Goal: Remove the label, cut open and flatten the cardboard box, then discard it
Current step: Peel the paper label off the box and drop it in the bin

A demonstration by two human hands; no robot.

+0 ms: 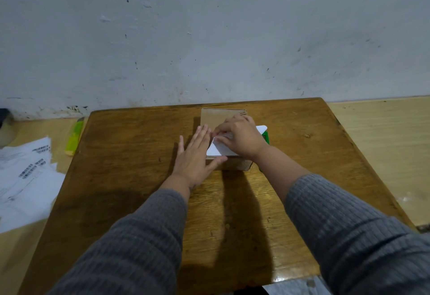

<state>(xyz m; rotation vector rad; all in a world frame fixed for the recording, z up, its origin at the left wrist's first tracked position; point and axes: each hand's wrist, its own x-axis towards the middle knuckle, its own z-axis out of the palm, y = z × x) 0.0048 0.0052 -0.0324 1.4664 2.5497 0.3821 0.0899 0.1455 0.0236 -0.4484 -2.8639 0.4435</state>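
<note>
A small brown cardboard box [217, 118] stands at the far middle of the wooden table [130, 166]. A white label [220, 149] lies across its top. My left hand [195, 155] rests flat against the box's left side, fingers spread, thumb along the near top edge. My right hand [239, 137] lies on the label, its fingertips pinching at the label's far left corner. Much of the label is hidden under that hand.
A green object [266, 137] shows just right of the box, mostly hidden behind my right wrist. A yellow-green item [74, 139] lies off the table's left edge. Printed white sheets [25, 178] are spread on the floor to the left. A pale wall stands directly behind the table.
</note>
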